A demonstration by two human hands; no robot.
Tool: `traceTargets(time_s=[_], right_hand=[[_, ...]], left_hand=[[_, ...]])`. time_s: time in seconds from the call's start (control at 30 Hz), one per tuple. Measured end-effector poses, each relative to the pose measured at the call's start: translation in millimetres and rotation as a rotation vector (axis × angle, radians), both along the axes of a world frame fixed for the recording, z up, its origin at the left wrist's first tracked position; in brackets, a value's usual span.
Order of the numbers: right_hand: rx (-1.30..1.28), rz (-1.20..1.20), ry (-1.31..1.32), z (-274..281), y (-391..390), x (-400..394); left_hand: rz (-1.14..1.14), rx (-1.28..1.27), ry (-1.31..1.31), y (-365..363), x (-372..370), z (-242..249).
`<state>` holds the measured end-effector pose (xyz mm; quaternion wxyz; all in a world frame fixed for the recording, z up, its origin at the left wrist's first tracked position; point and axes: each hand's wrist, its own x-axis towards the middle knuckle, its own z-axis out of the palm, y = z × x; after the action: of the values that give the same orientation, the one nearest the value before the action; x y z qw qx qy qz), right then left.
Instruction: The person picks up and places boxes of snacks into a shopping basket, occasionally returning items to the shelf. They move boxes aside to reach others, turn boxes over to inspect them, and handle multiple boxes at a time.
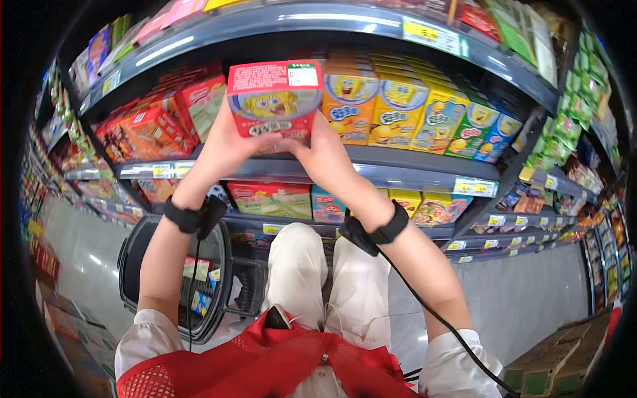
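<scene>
Both hands hold a red snack box with a yellow cartoon face on its front, raised before the middle shelf. My left hand grips its left side and lower edge, and my right hand is closed on its right side; some fingers are hidden behind the box. To the right of it stand rows of matching boxes: an orange box, a yellow box, a green box and a blue box. Left of my hands lie red and orange packets on the same shelf.
A dark basket with several small packages stands on the floor at the left. The shelf edge carries price tags. Green packets hang at the right. A cardboard box sits at the lower right. A cable runs along my right arm.
</scene>
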<state>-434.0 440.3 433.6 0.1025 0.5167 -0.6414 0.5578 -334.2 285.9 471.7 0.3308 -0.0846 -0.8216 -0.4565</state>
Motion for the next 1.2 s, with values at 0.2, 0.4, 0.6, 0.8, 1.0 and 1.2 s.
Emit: traceTargets(time_s=[0.2,0.4,0.6,0.8,1.0,1.2], right_hand=[[-0.085,-0.252,0.26,-11,8,4],[0.11,-0.211,0.319,-17,41,16],[0.115,-0.189,0.304,-18,51,8],[0.155,-0.222,0.286,-18,49,2],[0.165,-0.244,0.317,-21,35,-3],[0.203,-0.227,0.335,-28,27,-4]], left_hand=[[0.078,0.048,0.01,-41,-65,-24],[0.008,0.279,-0.152,-55,-89,-37],[-0.015,0.091,-0.359,-57,-98,-62],[0.033,-0.068,-0.408,-42,-94,-53],[-0.008,-0.078,-0.393,-46,-99,-61],[0.034,-0.17,-0.037,-51,-84,-64]])
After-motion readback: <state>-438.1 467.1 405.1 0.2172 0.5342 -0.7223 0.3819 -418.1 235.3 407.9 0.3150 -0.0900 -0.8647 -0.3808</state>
